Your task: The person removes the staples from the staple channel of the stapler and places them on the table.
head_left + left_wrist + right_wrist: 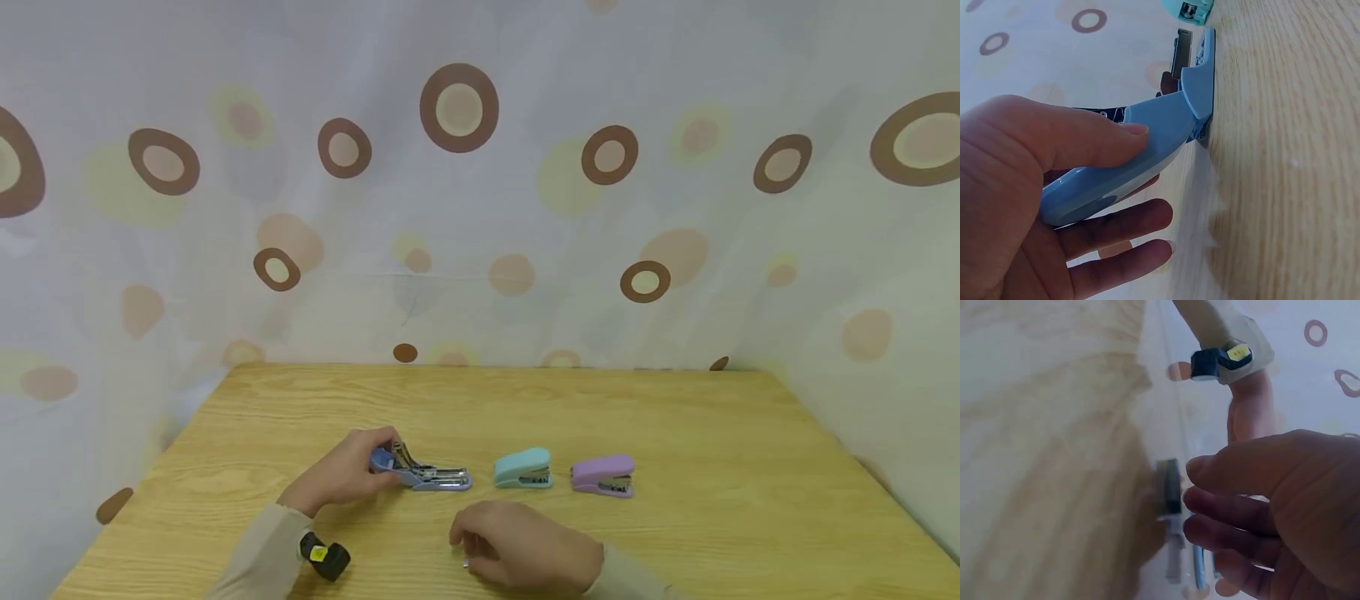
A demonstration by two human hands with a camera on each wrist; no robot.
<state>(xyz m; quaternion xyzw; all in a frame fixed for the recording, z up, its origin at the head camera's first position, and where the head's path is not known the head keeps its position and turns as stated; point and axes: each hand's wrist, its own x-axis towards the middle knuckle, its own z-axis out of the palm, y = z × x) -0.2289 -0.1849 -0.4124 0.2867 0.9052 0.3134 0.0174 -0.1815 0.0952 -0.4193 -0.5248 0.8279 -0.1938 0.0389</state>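
Note:
My left hand point(348, 468) grips a blue stapler point(1160, 119) by its raised top part, with the thumb on one side. The stapler is folded open, and its metal magazine point(444, 476) shows along the base near the table. Low over the table's front, my right hand point(525, 546) has its fingers loosely bent. Just off its fingertips in the right wrist view is a small grey metal strip point(1170, 487), blurred, perhaps staples. A paler piece point(1174, 556) lies in line with it. A slim gap shows between fingertips and strip.
A mint stapler point(522, 468) and a purple stapler point(603, 476) stand closed in a row right of the blue one. The wooden table point(712, 425) ends at a patterned curtain point(510, 208). A black device point(325, 557) is strapped to the left wrist.

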